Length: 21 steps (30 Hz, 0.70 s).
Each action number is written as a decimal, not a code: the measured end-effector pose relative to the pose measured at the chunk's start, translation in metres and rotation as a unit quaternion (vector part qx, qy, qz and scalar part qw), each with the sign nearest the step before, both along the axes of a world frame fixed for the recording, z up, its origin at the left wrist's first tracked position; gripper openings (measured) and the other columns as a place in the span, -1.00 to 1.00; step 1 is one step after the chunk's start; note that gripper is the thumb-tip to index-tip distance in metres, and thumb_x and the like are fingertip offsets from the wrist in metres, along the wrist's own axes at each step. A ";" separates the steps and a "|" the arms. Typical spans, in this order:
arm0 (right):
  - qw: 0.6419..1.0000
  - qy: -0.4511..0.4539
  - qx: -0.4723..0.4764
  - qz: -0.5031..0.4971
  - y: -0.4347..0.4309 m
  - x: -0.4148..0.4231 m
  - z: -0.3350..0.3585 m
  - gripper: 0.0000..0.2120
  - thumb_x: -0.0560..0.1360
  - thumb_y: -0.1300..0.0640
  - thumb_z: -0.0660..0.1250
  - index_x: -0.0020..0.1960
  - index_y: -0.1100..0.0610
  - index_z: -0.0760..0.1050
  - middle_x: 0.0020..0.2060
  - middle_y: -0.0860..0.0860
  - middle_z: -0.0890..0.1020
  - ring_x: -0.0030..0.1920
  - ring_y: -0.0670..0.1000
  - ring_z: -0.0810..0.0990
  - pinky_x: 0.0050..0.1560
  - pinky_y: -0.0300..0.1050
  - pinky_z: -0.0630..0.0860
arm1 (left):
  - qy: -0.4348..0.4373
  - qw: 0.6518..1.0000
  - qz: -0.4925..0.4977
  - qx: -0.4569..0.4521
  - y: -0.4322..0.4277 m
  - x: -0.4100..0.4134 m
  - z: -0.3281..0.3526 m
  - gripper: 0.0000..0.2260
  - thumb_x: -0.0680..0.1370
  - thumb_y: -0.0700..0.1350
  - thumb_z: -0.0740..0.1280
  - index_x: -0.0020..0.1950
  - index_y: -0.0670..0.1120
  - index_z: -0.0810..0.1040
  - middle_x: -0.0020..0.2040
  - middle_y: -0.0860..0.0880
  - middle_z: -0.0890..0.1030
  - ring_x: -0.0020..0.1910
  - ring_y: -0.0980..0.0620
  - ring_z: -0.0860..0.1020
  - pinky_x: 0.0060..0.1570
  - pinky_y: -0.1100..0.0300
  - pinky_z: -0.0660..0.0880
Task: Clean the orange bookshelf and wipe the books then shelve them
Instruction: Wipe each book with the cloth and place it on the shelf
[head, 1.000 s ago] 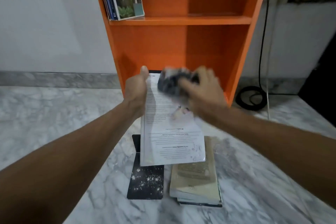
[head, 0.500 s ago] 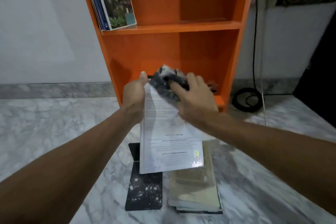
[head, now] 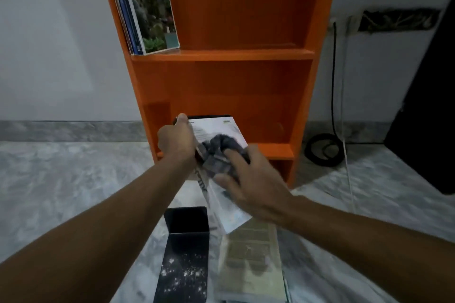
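Left arm (head: 118, 209): stretched forward, bare.
Left hand (head: 176, 141): thumb up, grips book (head: 216, 128) at top-left edge.
Right arm (head: 357, 236): reaches in from right, bare.
Right hand (head: 253, 187): palm down, fingers curled over cloth (head: 219, 152).

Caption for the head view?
Left hand holds a white book; right hand holds a dark cloth against it, before orange bookshelf.

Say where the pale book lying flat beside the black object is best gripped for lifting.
Probably its right long edge. The pale book lies flat, cover up, with bare floor beside that edge, while the black object crowds its left. Come from the right, thumb on the cover and fingers under the edge.
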State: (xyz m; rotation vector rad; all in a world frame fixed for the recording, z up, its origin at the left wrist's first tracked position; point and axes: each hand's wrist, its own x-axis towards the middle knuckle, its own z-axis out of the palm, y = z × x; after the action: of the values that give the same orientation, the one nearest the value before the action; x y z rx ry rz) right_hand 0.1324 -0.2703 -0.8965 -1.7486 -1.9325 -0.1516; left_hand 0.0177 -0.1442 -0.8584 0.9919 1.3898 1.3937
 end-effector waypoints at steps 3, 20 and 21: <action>0.993 -0.054 -0.063 -0.090 -0.002 -0.017 -0.017 -0.05 0.32 -0.46 0.25 0.48 0.01 -0.01 0.31 0.14 0.22 0.26 0.18 0.29 0.23 0.14 0.37 | 0.023 0.999 0.004 -0.023 -0.004 0.015 0.007 -0.79 0.64 0.07 0.20 0.06 -0.08 0.41 -0.10 -0.02 0.53 -0.21 -0.02 0.52 -0.02 0.02 0.52; 0.872 0.486 -0.016 0.056 -0.015 0.039 0.042 -0.63 0.39 0.38 0.45 0.11 0.08 0.48 -0.11 0.01 0.72 -0.16 0.01 0.72 -0.20 -0.02 0.66 | -0.099 0.962 -0.231 -0.103 -0.007 0.013 0.002 -0.33 0.49 0.47 0.09 0.17 -0.07 0.58 0.02 -0.15 0.68 -0.01 -0.21 0.64 -0.09 -0.09 0.55; 0.860 0.503 -0.030 0.081 -0.018 0.038 0.043 -0.63 0.41 0.36 0.46 0.14 0.11 0.47 -0.09 0.04 0.72 -0.14 0.04 0.72 -0.20 -0.03 0.65 | -0.140 0.947 -0.269 -0.107 -0.008 0.008 0.001 -0.33 0.51 0.46 0.04 0.16 -0.04 0.62 0.03 -0.17 0.70 0.01 -0.24 0.65 -0.05 -0.14 0.55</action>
State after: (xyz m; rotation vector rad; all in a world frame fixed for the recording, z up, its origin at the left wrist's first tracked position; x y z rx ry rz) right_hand 0.1704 -0.2882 -0.8535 -1.2532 -1.2594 0.7499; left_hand 0.0258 -0.1521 -0.8572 0.8996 0.9386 0.9099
